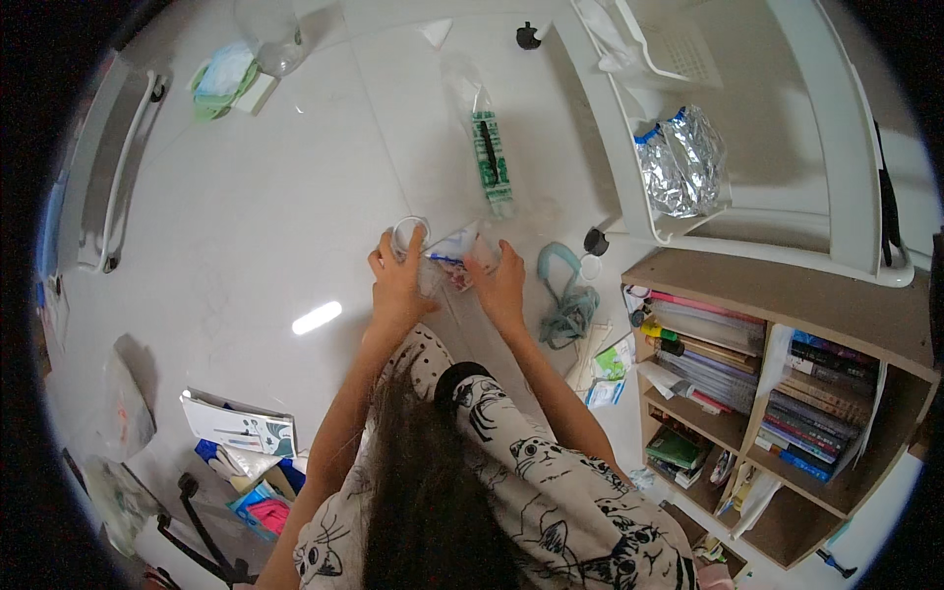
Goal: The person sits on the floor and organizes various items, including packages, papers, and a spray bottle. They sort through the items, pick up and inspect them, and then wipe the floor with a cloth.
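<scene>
My left hand (398, 280) grips a clear plastic container (410, 234) with a round white rim, fingers curled about its upper part. Close to its right, my right hand (498, 284) has thumb and fingers around a clear plastic bag (463, 258) with small blue and reddish contents. What exactly the bag holds is too small to tell. Beyond the hands, a long clear packet with green print (503, 193) lies on the floor, with a thin black item (488, 147) on it. To the right are a grey-green strap-like bundle (571, 313), a black cap (596, 242) and a white ring (590, 267).
A wooden bookshelf (774, 302) full of books stands at right, below a white rack (616, 147) holding a silver foil bag (682, 166). A clear bottle (279, 51) and a face mask (225, 70) lie upper left. A white box (240, 424) and chair legs (203, 523) are lower left.
</scene>
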Motion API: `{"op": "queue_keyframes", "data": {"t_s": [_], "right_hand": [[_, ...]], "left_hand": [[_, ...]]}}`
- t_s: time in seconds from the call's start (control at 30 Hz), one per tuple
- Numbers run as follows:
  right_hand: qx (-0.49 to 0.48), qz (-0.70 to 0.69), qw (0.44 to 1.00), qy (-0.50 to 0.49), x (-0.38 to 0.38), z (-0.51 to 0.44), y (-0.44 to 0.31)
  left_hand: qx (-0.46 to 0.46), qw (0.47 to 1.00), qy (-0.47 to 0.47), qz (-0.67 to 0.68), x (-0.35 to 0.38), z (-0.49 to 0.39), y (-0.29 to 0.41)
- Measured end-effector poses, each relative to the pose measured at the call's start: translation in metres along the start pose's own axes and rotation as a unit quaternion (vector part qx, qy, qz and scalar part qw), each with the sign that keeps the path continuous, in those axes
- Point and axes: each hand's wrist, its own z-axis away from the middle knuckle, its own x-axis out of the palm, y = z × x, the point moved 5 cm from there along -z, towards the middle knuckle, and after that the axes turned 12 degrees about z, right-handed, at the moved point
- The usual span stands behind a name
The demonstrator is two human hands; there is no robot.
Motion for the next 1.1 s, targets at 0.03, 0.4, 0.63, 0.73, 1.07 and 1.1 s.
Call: {"op": "queue_keyframes", "data": {"t_s": [0.03, 0.4, 0.63, 0.73, 1.07, 1.1], "right_hand": [[-0.003, 0.04, 0.999, -0.004, 0.004, -0.007, -0.002], [0.067, -0.167, 0.975, -0.132, 0.032, -0.035, 0.008], [0.167, -0.31, 0.936, -0.012, 0.015, -0.013, 0.052], [0.156, -0.27, 0.95, 0.014, 0.014, -0.008, 0.1], [-0.085, 0.197, 0.972, 0.097, -0.084, -0.02, 0.01], [-0.115, 0.15, 0.977, 0.096, -0.089, -0.037, -0.002]], "left_hand": [[0.001, 1.0, 0.0, -0.007, 0.003, 0.0, 0.003], [0.109, 0.993, 0.012, 0.052, 0.017, -0.013, -0.015], [0.141, 0.986, -0.017, 0.09, 0.039, -0.041, -0.01], [0.151, 0.981, -0.017, 0.121, 0.053, -0.054, 0.008], [0.173, 0.962, -0.02, 0.211, 0.083, -0.055, 0.015], [0.188, 0.957, -0.016, 0.221, 0.083, -0.054, 0.011]]}}
